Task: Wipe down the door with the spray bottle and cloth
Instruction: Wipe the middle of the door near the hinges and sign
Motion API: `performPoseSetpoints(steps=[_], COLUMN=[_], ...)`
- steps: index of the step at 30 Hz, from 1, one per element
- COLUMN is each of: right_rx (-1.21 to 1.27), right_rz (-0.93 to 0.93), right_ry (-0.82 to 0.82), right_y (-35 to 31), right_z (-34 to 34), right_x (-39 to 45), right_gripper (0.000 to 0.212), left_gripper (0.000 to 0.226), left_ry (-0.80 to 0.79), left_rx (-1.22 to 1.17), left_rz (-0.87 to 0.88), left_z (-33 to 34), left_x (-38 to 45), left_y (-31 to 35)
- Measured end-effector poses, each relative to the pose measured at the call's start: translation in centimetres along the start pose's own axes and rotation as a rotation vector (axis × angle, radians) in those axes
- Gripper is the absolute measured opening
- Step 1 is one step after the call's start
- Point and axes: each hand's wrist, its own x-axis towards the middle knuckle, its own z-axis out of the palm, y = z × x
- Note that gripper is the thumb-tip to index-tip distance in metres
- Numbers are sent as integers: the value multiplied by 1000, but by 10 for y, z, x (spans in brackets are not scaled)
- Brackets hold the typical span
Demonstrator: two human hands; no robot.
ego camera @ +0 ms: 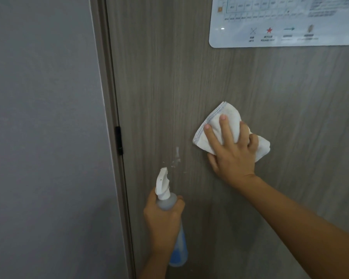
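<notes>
The door [189, 77] is the largest thing here: a flat upright panel with a grey-brown wood grain, hard and smooth, so I judge that liquid will run down it and the cloth will slide easily. Near its left edge a dark hinge [119, 140] sits against the frame [109, 97], and past the frame stands a plain grey wall [44, 117]. At the top right corner of the door a white plastic sign [280, 21] is fixed; its print is too blurred to read.

The spray bottle [170, 210] is held near the lower left part of the door. It looks like light, thin plastic with blue liquid low inside, probably a little slippery when wet. The left hand [161, 222] grips it with the fingers curled round the neck under the white head, which is the good place to hold. Small drops [177, 156] show on the door just above the nozzle.

The cloth [228, 127] is soft, white and folded, lying flat on the middle of the door. The right hand [233, 150] presses it there with the fingers [226, 127] spread apart and straight; a flat palm suits it best.
</notes>
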Motion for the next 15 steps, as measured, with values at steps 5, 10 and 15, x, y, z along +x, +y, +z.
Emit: performPoseSetpoints(steps=[5,10,15], right_rx=[99,45,8], right_rz=[29,34,-41], right_ry=[-120,-94,-81], right_y=[0,0,9], right_z=[-10,-5,-5], right_x=[1,-1,3], right_gripper=[68,58,59], left_gripper=[41,40,35], left_ry=[-10,-16,-59], left_rx=[-47,-47,-36], left_rz=[16,12,0], left_z=[2,2,1], left_x=[-4,-5,-3], left_y=[11,11,9])
